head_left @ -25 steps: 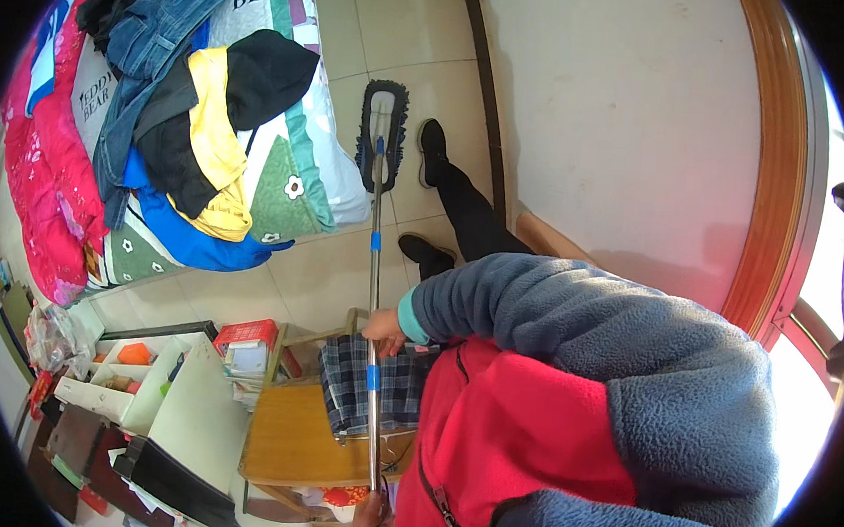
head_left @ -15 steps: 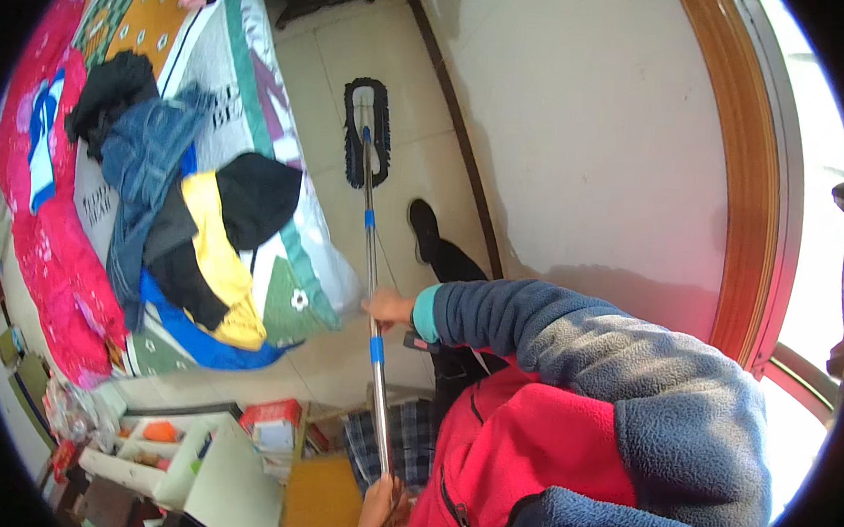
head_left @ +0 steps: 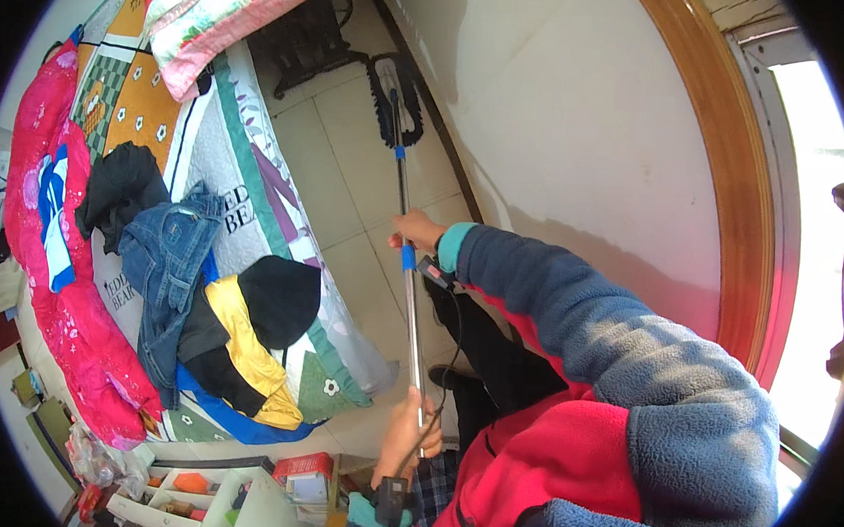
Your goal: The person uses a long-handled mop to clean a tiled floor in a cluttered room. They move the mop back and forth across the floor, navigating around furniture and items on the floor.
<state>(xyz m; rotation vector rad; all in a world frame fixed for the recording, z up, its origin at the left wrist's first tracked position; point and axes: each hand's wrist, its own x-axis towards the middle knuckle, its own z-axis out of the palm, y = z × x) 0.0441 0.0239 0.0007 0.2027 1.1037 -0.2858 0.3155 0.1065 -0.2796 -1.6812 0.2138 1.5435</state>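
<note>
A flat dust mop (head_left: 408, 206) with a steel pole and blue collars runs up the picture over the tiled floor. Its oval head, fringed in dark strands (head_left: 385, 114), lies flat beside the wall's dark skirting. My right hand (head_left: 419, 231) grips the pole about midway, just above a blue collar. Lower down, my left hand (head_left: 408, 429) is wrapped round the pole's near end. A small black device (head_left: 391, 500) with a cable sits at the left wrist, and another (head_left: 434, 272) hangs by the right wrist.
On the left is a bed (head_left: 244, 111) heaped with jeans (head_left: 165, 250), black and yellow garments (head_left: 246, 340) and a pink quilt (head_left: 74, 341). Dark furniture (head_left: 305, 43) stands beyond the mop head. A wall (head_left: 582, 129) bounds the right. White drawers (head_left: 266, 508) stand at the lower left.
The mop head has moved forward and right, nearer the wall and dark furniture. Both hands have gone forward with the pole. The view has shifted, bringing a floral pillow or quilt in at the top.
</note>
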